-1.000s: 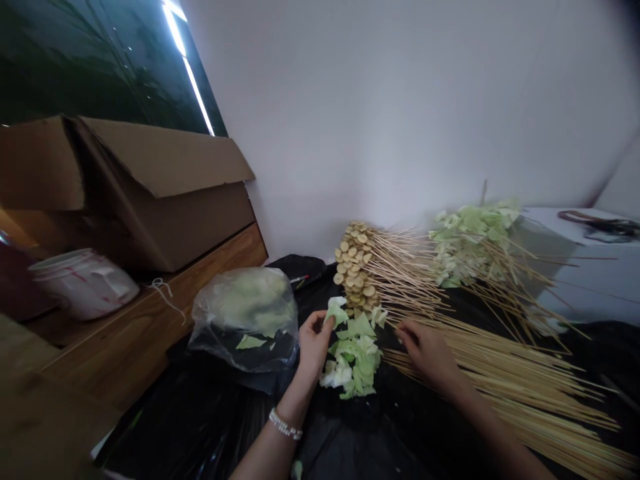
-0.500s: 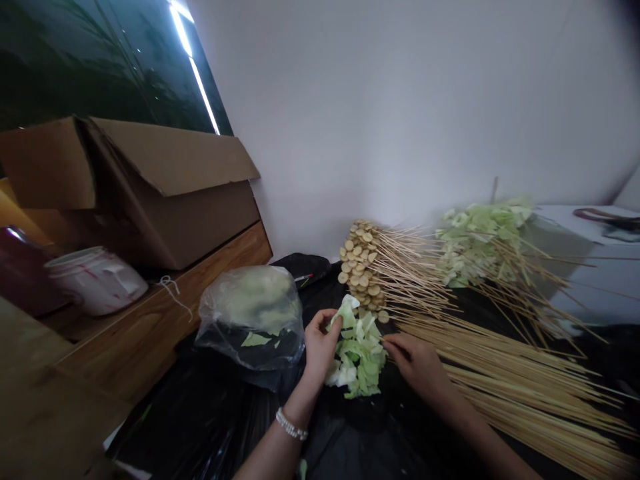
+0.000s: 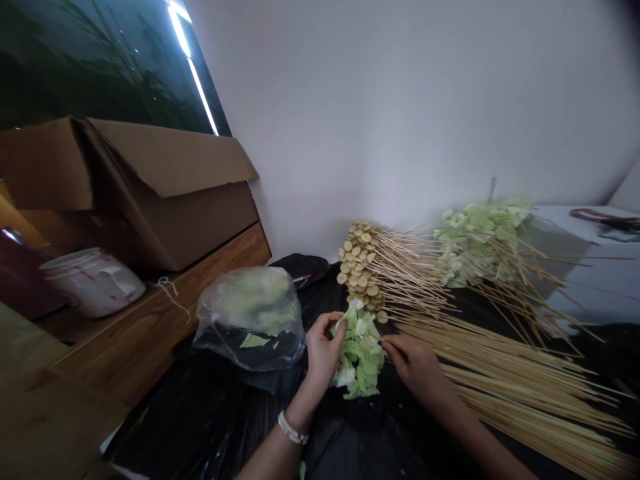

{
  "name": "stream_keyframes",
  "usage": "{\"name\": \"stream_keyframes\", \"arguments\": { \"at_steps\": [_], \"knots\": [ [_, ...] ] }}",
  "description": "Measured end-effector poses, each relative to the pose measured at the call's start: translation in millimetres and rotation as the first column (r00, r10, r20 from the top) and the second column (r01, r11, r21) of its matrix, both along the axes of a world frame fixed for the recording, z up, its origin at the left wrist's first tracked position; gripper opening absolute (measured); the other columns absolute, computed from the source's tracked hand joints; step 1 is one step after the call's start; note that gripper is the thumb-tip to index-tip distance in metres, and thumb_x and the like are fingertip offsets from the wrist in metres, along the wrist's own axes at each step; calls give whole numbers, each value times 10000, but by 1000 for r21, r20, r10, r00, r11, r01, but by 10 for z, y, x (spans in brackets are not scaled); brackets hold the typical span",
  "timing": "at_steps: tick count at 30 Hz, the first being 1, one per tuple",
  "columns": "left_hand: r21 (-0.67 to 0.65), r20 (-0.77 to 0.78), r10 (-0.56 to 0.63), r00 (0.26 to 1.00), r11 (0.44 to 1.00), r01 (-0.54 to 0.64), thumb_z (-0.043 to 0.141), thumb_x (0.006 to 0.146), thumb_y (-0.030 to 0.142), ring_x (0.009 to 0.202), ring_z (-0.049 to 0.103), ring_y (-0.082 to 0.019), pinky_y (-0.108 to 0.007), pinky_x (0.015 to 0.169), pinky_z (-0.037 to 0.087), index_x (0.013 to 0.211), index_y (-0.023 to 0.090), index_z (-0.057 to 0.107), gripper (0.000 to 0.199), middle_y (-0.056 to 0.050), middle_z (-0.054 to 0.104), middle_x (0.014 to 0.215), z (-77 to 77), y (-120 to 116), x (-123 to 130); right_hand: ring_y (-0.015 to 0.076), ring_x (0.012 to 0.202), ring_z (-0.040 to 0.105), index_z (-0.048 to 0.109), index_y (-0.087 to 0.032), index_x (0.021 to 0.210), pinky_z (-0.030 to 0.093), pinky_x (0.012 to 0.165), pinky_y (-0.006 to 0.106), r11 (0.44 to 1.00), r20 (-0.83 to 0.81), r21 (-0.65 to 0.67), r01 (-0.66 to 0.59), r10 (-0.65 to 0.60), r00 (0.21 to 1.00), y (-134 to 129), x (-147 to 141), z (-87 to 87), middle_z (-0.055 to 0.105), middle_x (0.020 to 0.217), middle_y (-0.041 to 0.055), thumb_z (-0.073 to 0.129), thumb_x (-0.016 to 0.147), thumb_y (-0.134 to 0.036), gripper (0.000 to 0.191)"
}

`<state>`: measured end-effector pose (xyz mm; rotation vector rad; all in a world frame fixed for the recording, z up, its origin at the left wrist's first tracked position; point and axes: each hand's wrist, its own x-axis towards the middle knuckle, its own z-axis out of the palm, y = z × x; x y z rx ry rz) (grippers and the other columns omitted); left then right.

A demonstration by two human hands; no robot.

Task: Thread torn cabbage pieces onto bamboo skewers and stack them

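Left-hand fingertips [image 3: 340,328] curled together, pinching the edge of a torn cabbage piece [image 3: 353,312] at the top of a loose cabbage pile [image 3: 363,360]. Right-hand fingers [image 3: 393,350] drawn close together at the pile's right side; whether they pinch anything cannot be told. The left hand [image 3: 324,353], with a beaded bracelet [image 3: 293,430] at its wrist, and the right hand [image 3: 415,367] flank the pile, which lies near the middle of a black plastic sheet [image 3: 200,427]. Bare wooden skewers [image 3: 510,380] lie just right of the right hand, long axes running toward the lower right corner. Beyond the pile, round slices on skewers [image 3: 357,270] are stacked, with skewered cabbage [image 3: 477,243] farther right. A clear plastic bag of cabbage [image 3: 250,317] sits just left of the left hand, beside a wooden ledge [image 3: 155,327] carrying a white bucket [image 3: 93,283] and a cardboard box [image 3: 165,200].
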<state>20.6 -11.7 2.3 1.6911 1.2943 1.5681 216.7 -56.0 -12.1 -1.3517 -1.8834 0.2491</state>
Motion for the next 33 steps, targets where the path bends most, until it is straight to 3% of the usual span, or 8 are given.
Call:
{"name": "stream_keyframes", "arguments": {
  "at_steps": [8,18,23,27,30,33],
  "knots": [
    [68,-145,-1,989,998,11,608,818,198,755,613,-158,-257,697,451,822,181,665,59,-24,665,802,30,-63,31,171,786,672,666,-211,982,483,715,267,999,67,16,-33,32,997,-34,-47,-46,720,887,39,348,970,-262,322],
    [67,-88,-88,992,993,94,639,813,213,820,643,-177,-288,778,480,825,184,693,63,-41,699,841,50,-38,29,159,797,648,658,-206,1029,454,759,257,988,144,156,11,-34,989,-25,-16,-53,705,915,45,384,963,-224,282],
    [-15,-3,-167,986,986,167,665,809,301,906,656,-192,-285,791,505,1055,195,680,269,-68,711,994,59,-22,10,182,838,602,639,-198,1087,405,751,280,950,257,249,186,-250,933,32,217,86,692,957,57,408,924,-152,286],
    [-60,53,-91,994,994,94,584,860,328,909,660,-194,-294,818,502,979,174,691,222,-79,719,978,25,27,-30,224,890,543,661,-227,1045,325,867,381,910,393,328,252,-374,840,80,383,165,680,886,42,486,822,-75,322],
    [-81,0,-72,997,994,72,575,853,305,872,661,-198,-307,790,504,929,171,701,200,-77,720,937,-9,72,-55,228,911,521,680,-240,966,254,959,440,891,415,375,257,-409,813,83,387,153,670,856,38,513,818,-89,269],
    [-55,-144,-153,978,988,147,564,851,265,914,650,-209,-347,840,488,886,192,722,178,-77,716,959,-19,96,-67,228,931,514,686,-237,946,218,1009,456,888,417,388,245,-406,813,74,347,126,662,846,43,501,829,-89,264]
  ]
}}
